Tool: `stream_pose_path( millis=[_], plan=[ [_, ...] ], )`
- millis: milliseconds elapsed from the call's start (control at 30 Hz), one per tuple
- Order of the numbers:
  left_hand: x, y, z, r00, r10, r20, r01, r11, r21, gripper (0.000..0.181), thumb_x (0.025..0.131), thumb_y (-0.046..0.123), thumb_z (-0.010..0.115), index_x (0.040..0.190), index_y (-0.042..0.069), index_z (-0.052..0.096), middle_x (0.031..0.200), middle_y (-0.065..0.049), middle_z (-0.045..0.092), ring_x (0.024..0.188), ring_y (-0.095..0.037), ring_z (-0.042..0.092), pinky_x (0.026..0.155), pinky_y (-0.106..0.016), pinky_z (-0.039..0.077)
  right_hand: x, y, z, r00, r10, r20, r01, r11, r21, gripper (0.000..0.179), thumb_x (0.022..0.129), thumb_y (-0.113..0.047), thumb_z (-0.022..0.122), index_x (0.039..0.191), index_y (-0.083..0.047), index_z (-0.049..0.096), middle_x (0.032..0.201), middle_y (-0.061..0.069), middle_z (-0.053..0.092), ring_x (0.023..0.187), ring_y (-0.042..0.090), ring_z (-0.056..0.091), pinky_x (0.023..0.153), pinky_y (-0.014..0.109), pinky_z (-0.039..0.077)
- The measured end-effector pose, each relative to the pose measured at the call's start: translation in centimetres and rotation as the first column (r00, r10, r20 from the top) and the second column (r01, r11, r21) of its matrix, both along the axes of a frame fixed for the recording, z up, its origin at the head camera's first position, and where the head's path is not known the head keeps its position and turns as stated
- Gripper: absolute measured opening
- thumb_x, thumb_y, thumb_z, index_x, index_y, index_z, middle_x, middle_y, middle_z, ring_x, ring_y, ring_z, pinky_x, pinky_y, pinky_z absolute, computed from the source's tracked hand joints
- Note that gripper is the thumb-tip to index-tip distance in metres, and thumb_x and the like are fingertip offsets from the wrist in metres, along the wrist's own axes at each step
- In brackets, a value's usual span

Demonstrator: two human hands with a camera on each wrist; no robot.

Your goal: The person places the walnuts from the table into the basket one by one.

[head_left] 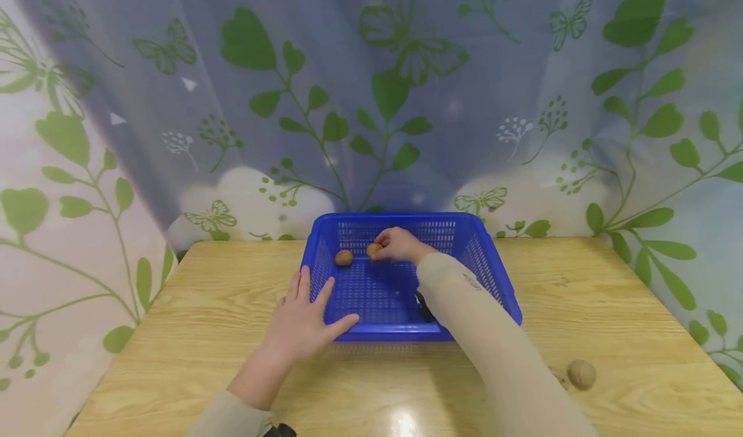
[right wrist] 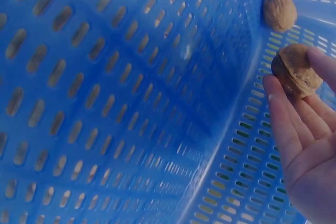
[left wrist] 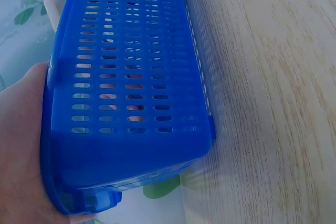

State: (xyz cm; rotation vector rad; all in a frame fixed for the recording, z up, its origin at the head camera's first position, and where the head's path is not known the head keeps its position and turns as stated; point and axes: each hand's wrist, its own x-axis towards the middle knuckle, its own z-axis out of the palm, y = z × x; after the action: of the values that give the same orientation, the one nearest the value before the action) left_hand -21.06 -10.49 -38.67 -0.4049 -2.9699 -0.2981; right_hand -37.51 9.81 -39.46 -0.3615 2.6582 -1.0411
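Observation:
A blue slotted plastic basket stands on the wooden table. Inside it, near the back, my right hand pinches a walnut between thumb and fingers. In the right wrist view the held walnut shows its seam, with fingertips below it and the thumb on top. Another walnut lies in the basket's back left corner, just left of the held one. My left hand rests on the basket's front left rim, its fingers spread and straight.
Right of the basket, a walnut lies on the table, with another walnut partly hidden behind my right sleeve. A patterned curtain hangs close behind the basket and along both sides.

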Motion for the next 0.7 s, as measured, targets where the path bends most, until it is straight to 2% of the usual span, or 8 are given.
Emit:
stream_pose_path(
  millis=[133,367,500,700],
  plan=[
    [0.0,0.1,-0.1,1.000,0.000,-0.014,0.000,1.000,0.012,0.084,0.070,0.074,0.029,0.132,0.017,0.034,0.137,-0.024,0.009,0.124,-0.036,0.003,0.089,-0.056,0.021,-0.3,-0.3,-0.2,0.999,0.007,-0.052,-0.005,0.999,0.035,0.044,0.074,-0.020,0.066,0.111,0.000,0.052,0.105,0.012,0.055,0.085,0.017,0.056,0.065,0.024,0.046],
    [0.0,0.1,0.0,1.000,-0.008,-0.021,0.008,1.000,0.008,0.085,0.070,0.074,0.027,0.132,0.017,0.033,0.136,-0.025,0.009,0.124,-0.036,0.004,0.089,-0.056,0.023,-0.2,0.1,0.3,1.000,0.000,-0.026,-0.001,0.999,-0.051,0.041,0.079,-0.016,0.060,0.114,0.001,0.049,0.108,0.012,0.055,0.089,0.020,0.056,0.071,0.027,0.045],
    [0.1,0.1,0.0,1.000,-0.013,-0.015,0.013,1.000,0.018,0.085,0.070,0.074,0.027,0.132,0.016,0.033,0.136,-0.025,0.007,0.124,-0.037,0.003,0.088,-0.056,0.023,0.2,1.2,1.6,0.999,0.026,-0.047,-0.028,0.998,-0.053,0.041,0.080,-0.017,0.059,0.115,0.002,0.049,0.110,0.012,0.054,0.094,0.021,0.054,0.072,0.028,0.045],
    [0.0,0.0,-0.1,1.000,-0.012,-0.017,0.012,1.000,0.023,0.086,0.070,0.074,0.026,0.132,0.015,0.033,0.136,-0.025,0.008,0.124,-0.037,0.004,0.088,-0.056,0.022,1.1,3.1,4.0,0.998,0.070,0.000,-0.070,0.993,-0.092,0.045,0.081,-0.017,0.057,0.119,0.003,0.044,0.114,0.015,0.051,0.098,0.023,0.051,0.076,0.031,0.044]
  ],
)
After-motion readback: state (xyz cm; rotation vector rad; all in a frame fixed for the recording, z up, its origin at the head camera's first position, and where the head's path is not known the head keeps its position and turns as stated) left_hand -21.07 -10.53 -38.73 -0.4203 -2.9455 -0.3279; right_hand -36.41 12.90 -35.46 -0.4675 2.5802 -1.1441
